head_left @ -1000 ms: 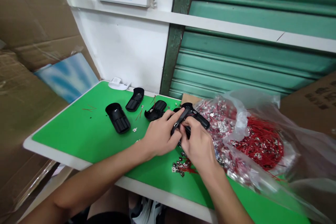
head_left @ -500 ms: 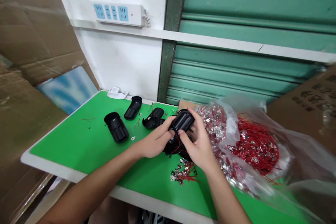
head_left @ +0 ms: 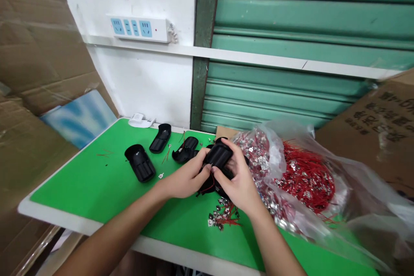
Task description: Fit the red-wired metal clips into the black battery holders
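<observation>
Between both hands is a black plastic battery housing [head_left: 218,155], tilted, with a thin red wire hanging at its lower end. My left hand [head_left: 187,177] grips its left side, thumb at the lower edge. My right hand [head_left: 238,179] wraps the right side, its thumb tip close to the left one. A small metal piece seems to lie between the thumbs, too small to make out. Just below the hands, a heap of metal battery contacts with red wires [head_left: 222,215] rests on the green tabletop [head_left: 84,181]. More black parts sit behind and under the hands, partly hidden.
Black housings [head_left: 140,164] lie to the left, and another with a wire [head_left: 185,150] lies behind my left hand. A clear plastic bag [head_left: 274,155] holding many red-wired contacts [head_left: 307,177] spreads on the right. Cardboard boxes [head_left: 39,51] flank the table; a power strip [head_left: 139,28] hangs on the wall.
The view has shifted slightly. The housing has turned a little in my hands, and both thumbs have moved to its lower end; the grip stays on it.
</observation>
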The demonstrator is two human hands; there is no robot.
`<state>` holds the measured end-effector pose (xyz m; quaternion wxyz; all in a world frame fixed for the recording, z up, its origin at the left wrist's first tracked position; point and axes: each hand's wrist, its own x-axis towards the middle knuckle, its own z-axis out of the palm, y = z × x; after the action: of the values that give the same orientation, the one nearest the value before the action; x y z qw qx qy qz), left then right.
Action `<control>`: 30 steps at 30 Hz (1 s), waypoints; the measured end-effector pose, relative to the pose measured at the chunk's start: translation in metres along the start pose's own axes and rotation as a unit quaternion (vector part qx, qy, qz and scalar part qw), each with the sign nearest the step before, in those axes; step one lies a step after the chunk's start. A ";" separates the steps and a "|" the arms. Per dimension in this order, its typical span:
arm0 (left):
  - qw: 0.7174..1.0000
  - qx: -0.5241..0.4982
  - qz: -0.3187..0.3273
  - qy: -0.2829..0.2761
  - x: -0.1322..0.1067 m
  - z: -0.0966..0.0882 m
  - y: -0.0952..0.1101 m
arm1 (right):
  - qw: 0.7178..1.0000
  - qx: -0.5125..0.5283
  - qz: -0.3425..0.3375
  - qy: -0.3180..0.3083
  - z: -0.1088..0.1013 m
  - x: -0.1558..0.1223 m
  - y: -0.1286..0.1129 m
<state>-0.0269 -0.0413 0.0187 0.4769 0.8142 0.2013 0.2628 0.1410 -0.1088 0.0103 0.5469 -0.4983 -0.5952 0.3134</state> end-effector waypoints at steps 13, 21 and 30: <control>1.000 0.011 0.010 0.013 -0.001 0.007 0.000 | 0.998 -0.058 -0.017 0.010 0.007 -0.007 0.001; 1.000 0.005 0.013 0.019 -0.001 0.008 0.002 | 0.997 -0.072 -0.018 0.020 0.010 -0.007 0.000; 1.000 0.006 0.013 0.018 0.000 0.006 -0.001 | 0.997 -0.061 -0.020 0.040 0.015 -0.005 0.001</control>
<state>-0.0232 -0.0444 0.0158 0.4650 0.8147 0.2005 0.2827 0.1266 -0.1108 0.0043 0.5447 -0.5308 -0.6012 0.2452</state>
